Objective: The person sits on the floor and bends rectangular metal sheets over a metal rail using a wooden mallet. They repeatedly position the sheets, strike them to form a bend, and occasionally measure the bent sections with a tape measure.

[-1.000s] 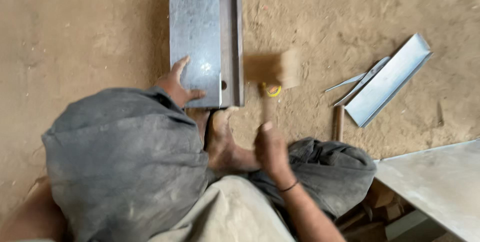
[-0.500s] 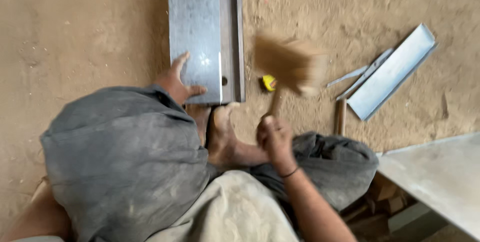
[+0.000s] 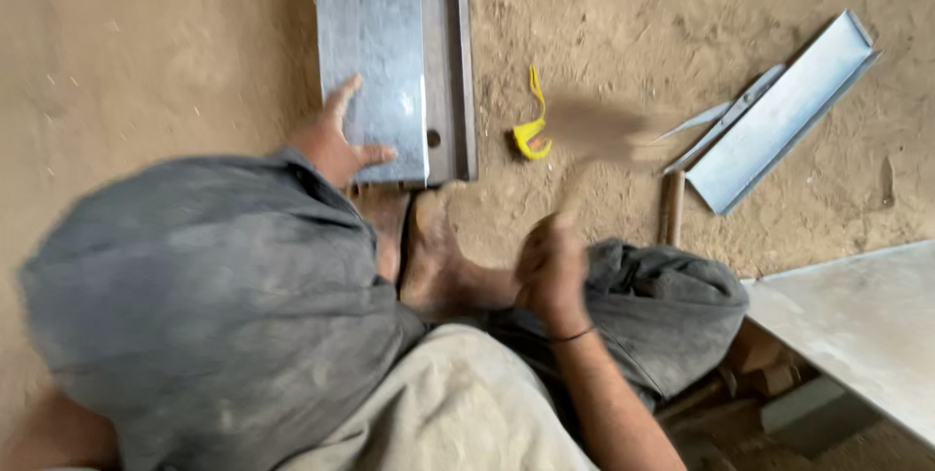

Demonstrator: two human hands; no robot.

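The folded metal sheet (image 3: 375,52) is lying on the sandy floor (image 3: 156,52), its long axis running straight away from the person. The left hand (image 3: 336,145) is pressing flat and open on its near end. The right hand (image 3: 550,271) is clenching a blurred wooden mallet (image 3: 599,130), hovering right of the sheet, above a yellow strap (image 3: 531,130).

Grey dusty trousers, pale beige shirt; thin dark band on right wrist, bare feet
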